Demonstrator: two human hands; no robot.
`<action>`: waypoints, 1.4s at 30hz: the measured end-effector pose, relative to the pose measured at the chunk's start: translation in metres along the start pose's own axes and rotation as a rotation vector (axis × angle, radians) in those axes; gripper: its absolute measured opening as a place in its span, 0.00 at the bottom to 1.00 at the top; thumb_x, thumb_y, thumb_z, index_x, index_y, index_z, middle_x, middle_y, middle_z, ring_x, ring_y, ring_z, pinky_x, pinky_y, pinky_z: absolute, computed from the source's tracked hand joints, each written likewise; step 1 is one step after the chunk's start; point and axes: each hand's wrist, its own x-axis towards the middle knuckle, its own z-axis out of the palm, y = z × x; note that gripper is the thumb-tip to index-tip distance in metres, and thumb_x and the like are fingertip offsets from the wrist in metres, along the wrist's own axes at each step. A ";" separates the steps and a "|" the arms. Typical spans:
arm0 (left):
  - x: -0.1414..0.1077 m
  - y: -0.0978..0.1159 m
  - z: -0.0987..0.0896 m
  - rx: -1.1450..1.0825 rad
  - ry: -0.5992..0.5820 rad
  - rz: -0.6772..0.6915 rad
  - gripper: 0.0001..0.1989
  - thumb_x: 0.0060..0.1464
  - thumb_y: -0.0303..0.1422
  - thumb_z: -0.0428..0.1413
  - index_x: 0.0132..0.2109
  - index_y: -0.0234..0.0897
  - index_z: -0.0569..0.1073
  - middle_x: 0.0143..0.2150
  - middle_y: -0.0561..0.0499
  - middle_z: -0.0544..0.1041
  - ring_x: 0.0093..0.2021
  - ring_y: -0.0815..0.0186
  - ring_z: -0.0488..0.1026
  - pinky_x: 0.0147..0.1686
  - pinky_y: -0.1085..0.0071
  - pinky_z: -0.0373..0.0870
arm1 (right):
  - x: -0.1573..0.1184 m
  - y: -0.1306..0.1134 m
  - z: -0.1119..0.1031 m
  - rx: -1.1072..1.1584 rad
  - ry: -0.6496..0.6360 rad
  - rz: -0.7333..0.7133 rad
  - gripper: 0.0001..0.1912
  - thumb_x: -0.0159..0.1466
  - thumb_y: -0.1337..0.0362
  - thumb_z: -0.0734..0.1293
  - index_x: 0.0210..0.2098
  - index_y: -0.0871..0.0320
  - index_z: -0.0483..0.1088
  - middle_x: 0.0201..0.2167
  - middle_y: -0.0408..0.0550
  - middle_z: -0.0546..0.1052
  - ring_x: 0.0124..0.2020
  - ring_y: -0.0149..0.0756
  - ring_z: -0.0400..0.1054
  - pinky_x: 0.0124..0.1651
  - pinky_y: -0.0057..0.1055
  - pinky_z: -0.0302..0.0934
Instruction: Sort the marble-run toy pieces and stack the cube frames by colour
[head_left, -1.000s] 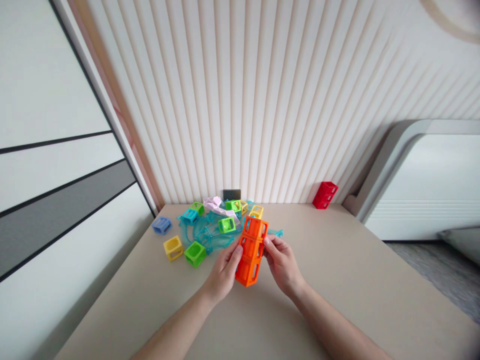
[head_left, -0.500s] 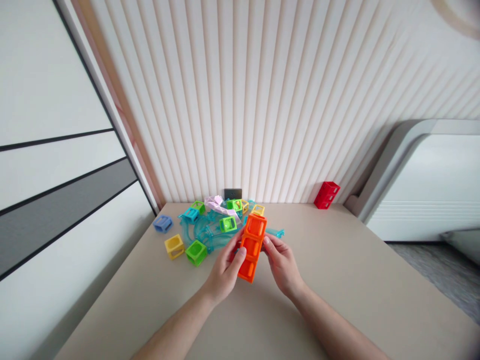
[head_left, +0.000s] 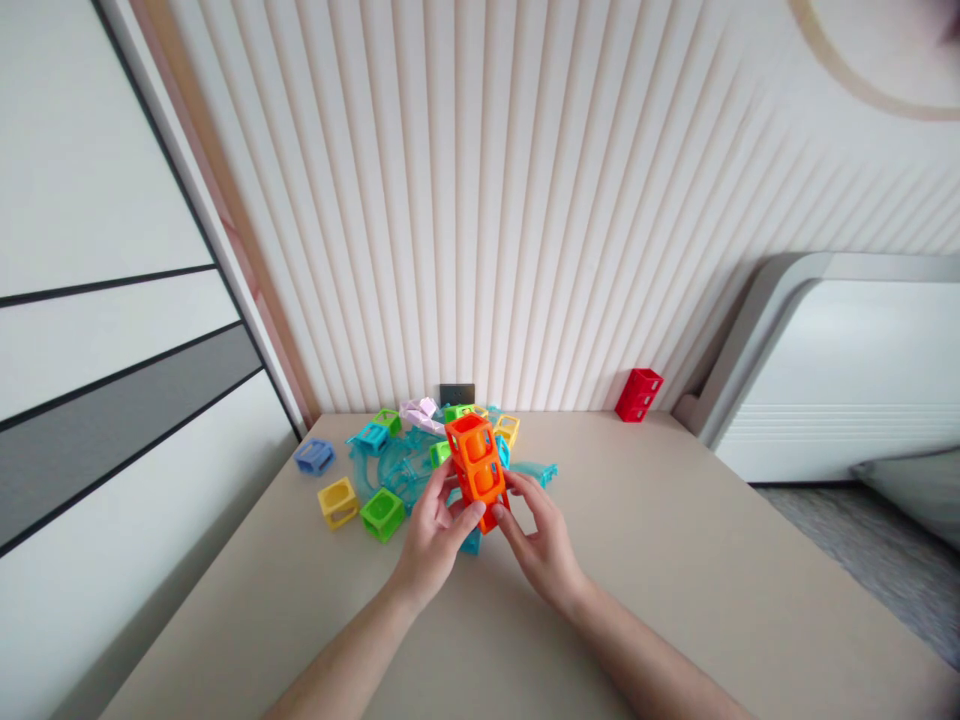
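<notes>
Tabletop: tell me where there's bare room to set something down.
Bare: the right side, between the right hand and red stack; front left, between left forearm and near yellow block. Crowded: back left, with teal tracks and green blocks.

No legible text, label, brand, number or sign appears on any surface shown, whether near the hands or farther from them.
</notes>
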 end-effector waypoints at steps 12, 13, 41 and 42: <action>-0.001 -0.007 -0.005 0.224 -0.069 0.160 0.23 0.65 0.40 0.54 0.64 0.42 0.64 0.61 0.40 0.72 0.62 0.52 0.70 0.58 0.57 0.72 | -0.004 0.008 0.001 -0.276 0.055 -0.138 0.26 0.63 0.59 0.71 0.59 0.56 0.66 0.46 0.55 0.79 0.44 0.46 0.75 0.48 0.42 0.71; 0.000 -0.007 -0.007 0.272 -0.047 0.202 0.22 0.66 0.39 0.52 0.64 0.42 0.63 0.61 0.41 0.71 0.62 0.54 0.70 0.59 0.57 0.71 | -0.002 0.008 0.000 -0.259 0.073 -0.117 0.25 0.63 0.60 0.71 0.58 0.56 0.67 0.46 0.54 0.79 0.44 0.45 0.75 0.48 0.41 0.71; 0.003 -0.019 -0.025 1.130 -0.168 0.656 0.11 0.65 0.29 0.50 0.49 0.43 0.75 0.51 0.45 0.75 0.54 0.60 0.75 0.53 0.64 0.75 | 0.055 0.192 -0.236 -0.693 0.482 0.572 0.24 0.53 0.51 0.67 0.44 0.58 0.72 0.40 0.56 0.81 0.37 0.46 0.73 0.40 0.36 0.63; 0.003 -0.019 -0.025 1.131 -0.171 0.652 0.11 0.65 0.29 0.50 0.49 0.43 0.75 0.51 0.45 0.75 0.54 0.60 0.75 0.53 0.64 0.75 | 0.055 0.192 -0.236 -0.700 0.477 0.574 0.24 0.54 0.51 0.67 0.45 0.58 0.72 0.40 0.55 0.81 0.36 0.45 0.73 0.40 0.36 0.63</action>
